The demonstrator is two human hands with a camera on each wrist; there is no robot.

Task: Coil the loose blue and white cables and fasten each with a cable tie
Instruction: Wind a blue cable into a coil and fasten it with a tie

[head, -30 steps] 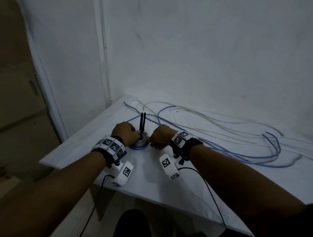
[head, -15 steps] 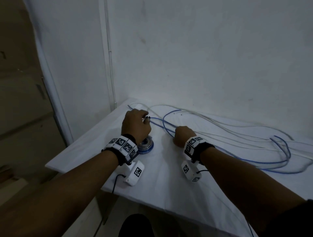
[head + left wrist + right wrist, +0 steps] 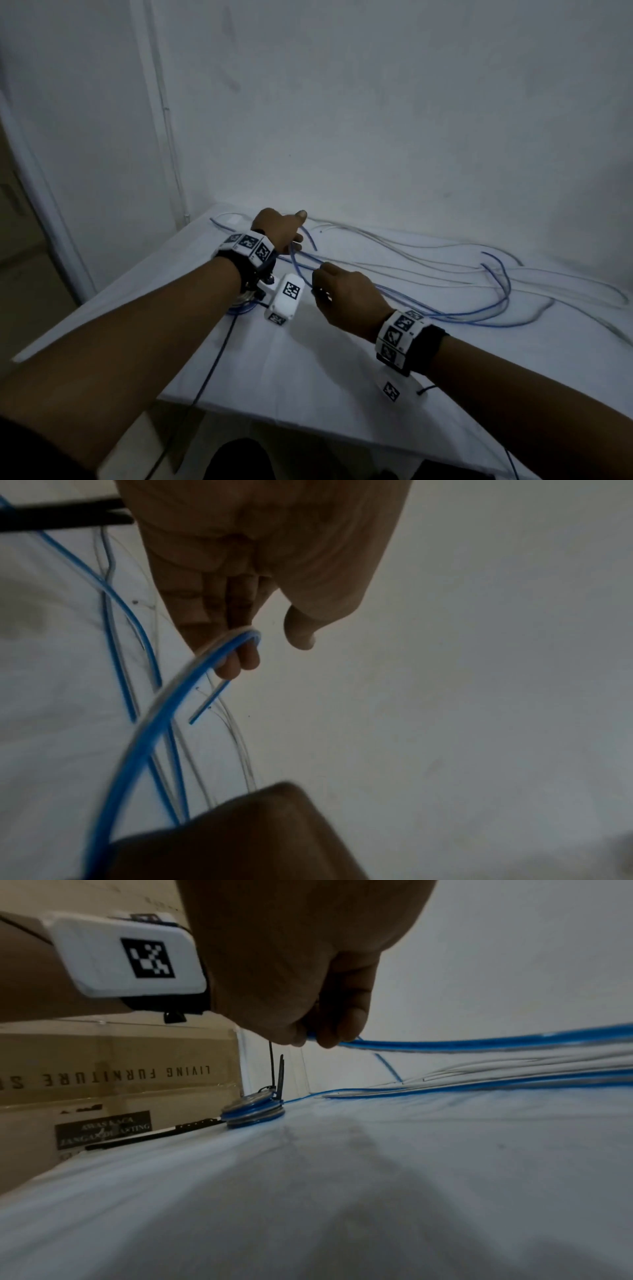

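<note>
Loose blue cable (image 3: 445,311) and white cable (image 3: 411,246) sprawl over the white table (image 3: 308,377). My left hand (image 3: 284,233) is at the far left corner, thumb up. In the left wrist view the blue cable's end part (image 3: 219,653) hooks round its straight fingers (image 3: 236,666), with the thumb apart. My right hand (image 3: 342,294) pinches the same blue cable (image 3: 445,1043) between thumb and finger, lifted off the table. A small finished coil (image 3: 253,1112) with an upright black cable tie (image 3: 278,1077) lies on the table; in the head view it (image 3: 239,306) is mostly hidden under my left wrist.
A cardboard box (image 3: 120,1069) stands beyond the table's left edge. Black strips (image 3: 154,1134) lie beside the coil. White walls close the back and left. The near table edge (image 3: 274,421) is below my forearms.
Both hands have left the tied coil. The left hand moved to the far corner and hooked the blue cable's end. The right hand pinched the blue cable and lifted it.
</note>
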